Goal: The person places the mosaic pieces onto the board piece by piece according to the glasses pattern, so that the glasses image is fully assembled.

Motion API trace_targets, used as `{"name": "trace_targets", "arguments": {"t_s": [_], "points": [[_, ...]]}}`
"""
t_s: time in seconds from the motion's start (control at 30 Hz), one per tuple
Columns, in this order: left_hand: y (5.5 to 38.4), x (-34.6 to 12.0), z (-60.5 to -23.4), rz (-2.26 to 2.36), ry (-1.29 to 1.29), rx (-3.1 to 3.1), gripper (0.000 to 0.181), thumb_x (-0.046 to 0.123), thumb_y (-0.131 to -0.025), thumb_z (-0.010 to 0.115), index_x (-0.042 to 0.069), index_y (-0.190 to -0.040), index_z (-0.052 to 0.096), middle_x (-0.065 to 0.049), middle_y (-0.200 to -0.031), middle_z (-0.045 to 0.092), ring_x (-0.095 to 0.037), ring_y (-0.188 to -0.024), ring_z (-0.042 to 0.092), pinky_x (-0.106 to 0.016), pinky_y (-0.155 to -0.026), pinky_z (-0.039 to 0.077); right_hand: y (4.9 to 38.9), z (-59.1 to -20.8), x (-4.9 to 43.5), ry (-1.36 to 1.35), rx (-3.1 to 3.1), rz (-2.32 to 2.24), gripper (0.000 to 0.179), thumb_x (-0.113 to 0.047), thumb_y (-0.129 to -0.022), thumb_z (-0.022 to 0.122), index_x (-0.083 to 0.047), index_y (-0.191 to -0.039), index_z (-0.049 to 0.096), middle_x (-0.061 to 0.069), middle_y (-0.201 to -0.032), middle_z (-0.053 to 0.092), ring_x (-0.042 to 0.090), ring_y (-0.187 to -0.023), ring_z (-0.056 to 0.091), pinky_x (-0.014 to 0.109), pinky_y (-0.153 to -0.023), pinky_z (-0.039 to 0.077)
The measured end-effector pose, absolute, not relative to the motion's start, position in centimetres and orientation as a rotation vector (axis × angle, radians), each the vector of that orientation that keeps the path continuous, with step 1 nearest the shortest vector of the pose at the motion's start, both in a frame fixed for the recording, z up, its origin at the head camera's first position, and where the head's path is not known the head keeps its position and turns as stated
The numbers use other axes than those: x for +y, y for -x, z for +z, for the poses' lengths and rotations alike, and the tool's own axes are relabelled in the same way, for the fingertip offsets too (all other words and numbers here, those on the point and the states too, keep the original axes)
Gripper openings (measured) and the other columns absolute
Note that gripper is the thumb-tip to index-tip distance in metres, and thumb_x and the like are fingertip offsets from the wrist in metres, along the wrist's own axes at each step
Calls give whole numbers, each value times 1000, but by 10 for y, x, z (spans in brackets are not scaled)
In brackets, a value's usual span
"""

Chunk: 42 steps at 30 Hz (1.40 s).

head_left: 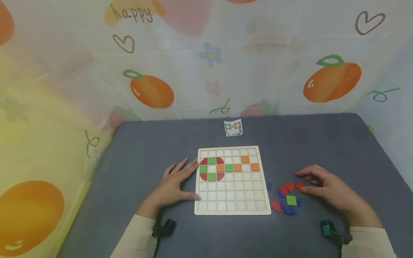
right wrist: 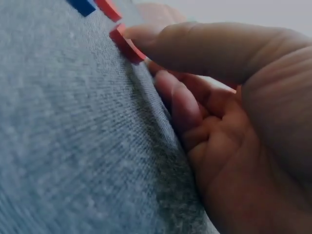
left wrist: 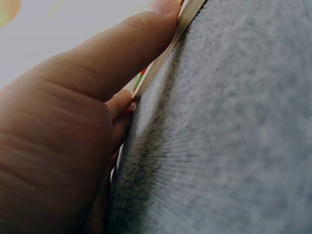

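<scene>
A light wooden grid board [head_left: 233, 212] lies on the dark cloth. In its cells sit red quarter-round tiles [head_left: 203, 177], green square tiles [head_left: 211, 177] and orange square tiles [head_left: 245, 159]. My left hand [head_left: 175, 184] rests at the board's left side, fingers spread, fingertips and thumb touching its edge. To the right of the board, my right hand [head_left: 332, 188] hovers low over the cloth. Its thumb touches a loose red quarter-round tile [right wrist: 126, 45], while the index finger stays apart from it. The other right fingers curl loosely beneath.
Loose red tiles [head_left: 275, 205], blue pieces [head_left: 293, 210] and one green square [head_left: 291, 200] lie scattered between board and right hand. A small printed pattern card [head_left: 233, 128] lies behind the board. A patterned curtain [head_left: 187, 71] hangs along the table's far edge.
</scene>
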<state>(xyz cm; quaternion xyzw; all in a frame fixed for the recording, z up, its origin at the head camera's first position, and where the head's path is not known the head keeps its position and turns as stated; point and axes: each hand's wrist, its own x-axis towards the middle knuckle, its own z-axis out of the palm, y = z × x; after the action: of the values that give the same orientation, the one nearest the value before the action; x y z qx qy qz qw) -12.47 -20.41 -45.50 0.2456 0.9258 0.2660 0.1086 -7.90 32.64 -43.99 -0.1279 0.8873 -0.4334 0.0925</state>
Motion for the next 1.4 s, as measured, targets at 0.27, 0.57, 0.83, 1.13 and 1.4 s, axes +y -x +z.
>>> {"name": "trace_targets", "arguments": {"t_s": [0.27,0.57,0.83,1.13,1.4], "points": [[125,-202,-451,775,-717,2726,115,71,-82,87,30,-174,31,20,-176,22,-18,-165,7,-58,-127,0,77,-435,334,388,2683,-1152,28,-19,-99,85,-16,-126,79,2,-122,60,5,-104,54,18,-84,46],[122,-197,-454,767,-682,2700,115,70,-82,87,29,-174,32,15,-177,24,-19,-165,8,-59,-127,1,76,-446,329,348,2775,-1073,15,-14,-98,85,-11,-111,78,0,-102,59,11,-83,49,30,-67,43],[122,-202,-451,790,-690,2713,114,63,-82,91,25,-173,34,12,-177,26,-22,-165,10,-61,-126,1,78,-444,309,222,2779,-1124,20,-19,-101,83,-10,-111,68,3,-88,56,20,-74,48,34,-61,39],[127,-204,-451,765,-679,2725,114,67,-82,89,28,-174,33,15,-177,24,-20,-165,9,-59,-127,1,83,-432,290,145,2879,-1157,22,-20,-107,75,-8,-125,76,5,-105,74,20,-88,62,30,-71,49],[125,-203,-450,761,-663,2725,115,67,-81,90,28,-174,33,16,-177,23,-19,-165,8,-57,-127,0,90,-414,246,110,2858,-1319,15,-18,-101,83,-6,-109,77,4,-90,69,22,-77,56,30,-62,46]]}}
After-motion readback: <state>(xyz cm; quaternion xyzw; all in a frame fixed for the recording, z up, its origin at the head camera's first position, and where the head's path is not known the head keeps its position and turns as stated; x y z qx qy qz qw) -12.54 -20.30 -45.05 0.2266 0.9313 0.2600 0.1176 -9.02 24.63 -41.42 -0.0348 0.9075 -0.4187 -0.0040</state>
